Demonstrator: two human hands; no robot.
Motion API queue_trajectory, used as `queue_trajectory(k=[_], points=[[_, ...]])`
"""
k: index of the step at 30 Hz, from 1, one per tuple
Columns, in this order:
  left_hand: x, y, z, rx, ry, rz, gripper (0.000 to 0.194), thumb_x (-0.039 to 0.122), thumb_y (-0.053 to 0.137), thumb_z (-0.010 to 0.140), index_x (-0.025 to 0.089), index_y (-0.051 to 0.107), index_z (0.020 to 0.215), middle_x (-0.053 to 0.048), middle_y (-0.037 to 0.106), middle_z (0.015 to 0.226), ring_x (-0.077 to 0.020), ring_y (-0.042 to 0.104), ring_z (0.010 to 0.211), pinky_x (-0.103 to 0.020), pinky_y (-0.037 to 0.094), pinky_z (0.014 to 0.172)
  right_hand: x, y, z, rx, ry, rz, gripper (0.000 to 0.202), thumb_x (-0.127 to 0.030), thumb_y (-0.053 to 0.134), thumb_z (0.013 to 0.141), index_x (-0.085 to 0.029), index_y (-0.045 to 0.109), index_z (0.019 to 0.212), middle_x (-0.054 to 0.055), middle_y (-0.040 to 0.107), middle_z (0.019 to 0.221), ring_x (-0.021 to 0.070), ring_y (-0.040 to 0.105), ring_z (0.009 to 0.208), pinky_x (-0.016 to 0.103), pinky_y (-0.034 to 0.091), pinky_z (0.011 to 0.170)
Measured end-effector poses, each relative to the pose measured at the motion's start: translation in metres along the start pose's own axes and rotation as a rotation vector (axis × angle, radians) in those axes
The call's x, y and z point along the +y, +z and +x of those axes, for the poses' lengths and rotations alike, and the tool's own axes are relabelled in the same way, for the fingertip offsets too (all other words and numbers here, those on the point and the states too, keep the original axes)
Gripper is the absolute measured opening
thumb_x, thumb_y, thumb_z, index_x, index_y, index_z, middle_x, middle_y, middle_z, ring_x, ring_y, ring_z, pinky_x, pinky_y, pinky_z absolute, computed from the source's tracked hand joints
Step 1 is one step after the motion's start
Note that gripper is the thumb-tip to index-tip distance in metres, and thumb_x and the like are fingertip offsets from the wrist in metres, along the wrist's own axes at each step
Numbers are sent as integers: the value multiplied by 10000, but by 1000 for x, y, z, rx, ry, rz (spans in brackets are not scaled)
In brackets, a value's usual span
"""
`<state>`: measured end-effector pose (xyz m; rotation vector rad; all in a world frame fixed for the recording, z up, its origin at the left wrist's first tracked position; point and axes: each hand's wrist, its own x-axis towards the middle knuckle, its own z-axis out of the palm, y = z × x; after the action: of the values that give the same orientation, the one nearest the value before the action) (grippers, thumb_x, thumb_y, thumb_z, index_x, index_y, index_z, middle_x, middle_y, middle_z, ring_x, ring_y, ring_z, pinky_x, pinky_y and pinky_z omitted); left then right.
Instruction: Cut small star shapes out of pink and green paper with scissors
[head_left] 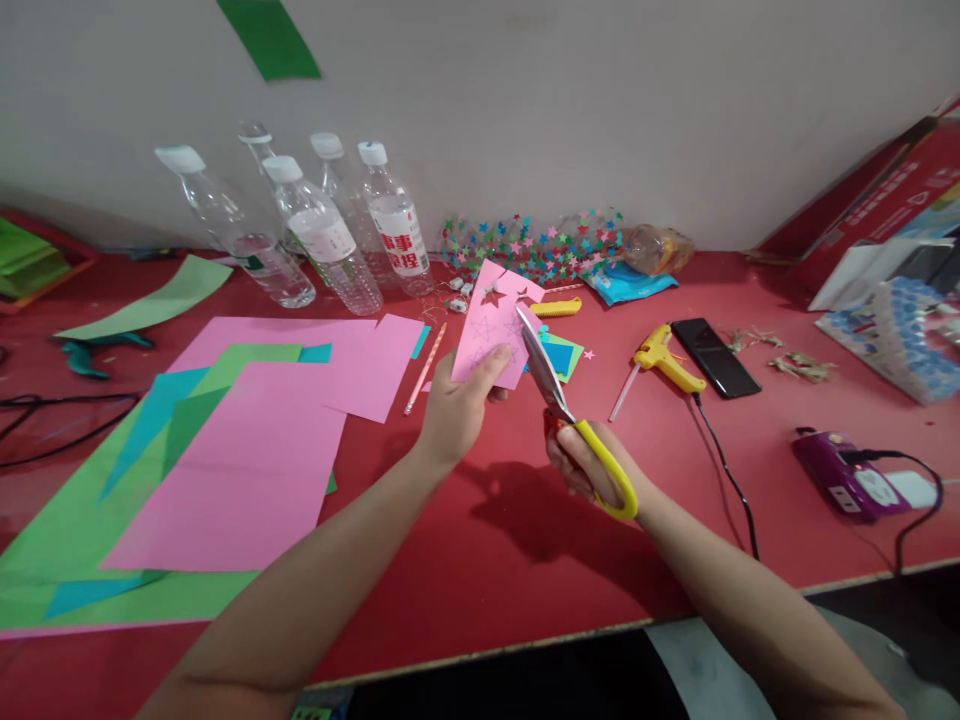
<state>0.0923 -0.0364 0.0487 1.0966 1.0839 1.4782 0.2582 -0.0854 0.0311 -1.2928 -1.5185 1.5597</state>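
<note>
My left hand (pixel 466 405) pinches the lower edge of a pink sheet of paper (pixel 474 355), thumb on top. Star outlines are drawn on the sheet, and star-shaped gaps show near its upper edge. In my right hand (pixel 581 462) are scissors (pixel 611 480) with yellow handles, fingers wrapped through the loops. Their blades point up and left, close to the sheet's right edge; whether they touch it I cannot tell. Beyond the sheet lie a yellow cutter (pixel 556 307) and blue and green paper scraps (pixel 559 358). One small pink star (pixel 589 355) rests right of the scraps.
Coloured paper sheets (pixel 232 470) cover the left of the red table (pixel 480 610), beside a pencil (pixel 426 370). Several plastic bottles (pixel 322 240) stand at the wall, near a star-covered bottle (pixel 532 248). A glue gun (pixel 667 360), phone (pixel 716 357) and purple power adapter (pixel 847 475) lie right.
</note>
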Motion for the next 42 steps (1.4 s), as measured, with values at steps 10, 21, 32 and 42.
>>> queue_trajectory(k=[10, 21, 32, 42], points=[[7, -21, 22, -158, -4, -14, 189, 295, 703, 717, 165, 622, 605, 24, 530, 513, -77, 471, 445, -197, 357, 395, -6, -15, 2, -69, 40, -60, 424, -577, 478, 804, -211, 457, 592, -93, 361, 331, 59, 321, 298, 214, 358, 396], [6, -14, 15, -80, -8, -23, 190, 295, 703, 718, 160, 622, 613, 19, 538, 531, -76, 476, 471, -187, 374, 410, 1, -1, 0, -28, -5, -12, 515, -676, 446, 808, -219, 435, 570, -89, 349, 332, 63, 329, 280, 210, 338, 346], [-10, 4, -2, -22, -7, -81, 227, 358, 668, 790, 165, 615, 684, 28, 532, 548, -69, 471, 490, -200, 391, 468, 2, 13, -1, 3, -25, 58, 560, -738, 384, 817, -226, 428, 593, -96, 344, 313, 68, 326, 262, 220, 393, 357], [-11, 4, 0, -41, 2, -78, 255, 369, 652, 801, 170, 602, 651, 22, 526, 536, -75, 472, 490, -207, 396, 478, 1, 12, 0, 55, 48, 19, 512, -691, 438, 806, -231, 424, 581, -97, 353, 309, 70, 347, 247, 211, 367, 328]])
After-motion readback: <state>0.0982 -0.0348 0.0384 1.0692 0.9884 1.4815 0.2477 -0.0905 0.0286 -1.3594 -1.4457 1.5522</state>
